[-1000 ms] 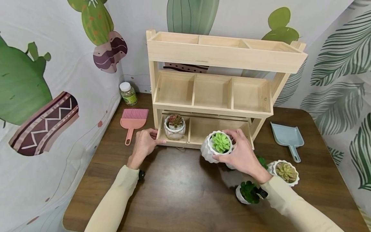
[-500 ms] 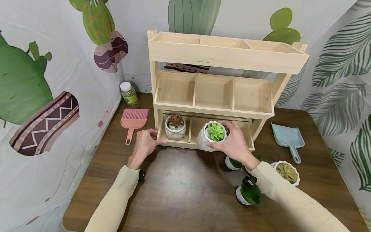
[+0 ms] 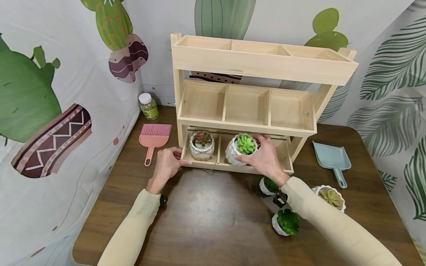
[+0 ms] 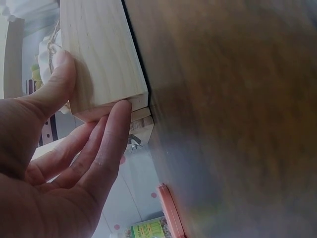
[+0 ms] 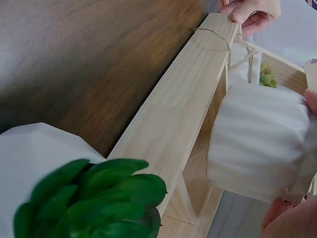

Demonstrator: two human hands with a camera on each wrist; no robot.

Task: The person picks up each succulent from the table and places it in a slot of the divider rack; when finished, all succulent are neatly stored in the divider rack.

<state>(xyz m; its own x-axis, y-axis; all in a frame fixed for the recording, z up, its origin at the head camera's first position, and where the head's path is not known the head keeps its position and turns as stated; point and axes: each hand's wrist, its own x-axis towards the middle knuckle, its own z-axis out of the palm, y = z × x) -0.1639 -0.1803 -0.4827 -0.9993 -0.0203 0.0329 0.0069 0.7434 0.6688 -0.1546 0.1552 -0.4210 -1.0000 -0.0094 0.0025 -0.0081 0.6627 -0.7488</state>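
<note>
Head view: right hand point(image 3: 263, 157) cups the white faceted ceramic pot with a bright green succulent point(image 3: 241, 150), held upright in the middle bay of the pale wooden three-tier shelf's point(image 3: 263, 68) bottom tier. Left hand point(image 3: 166, 164), well to the pot's left, clasps the shelf's front left corner between thumb and fingers. Just beyond that thumb stands a glass pot with a reddish succulent point(image 3: 201, 146). Judged light, rigid, smooth-glazed and breakable, the white pot is best taken around its faceted sides, below the rim. Long axis vertical, rosette pointing up
</note>
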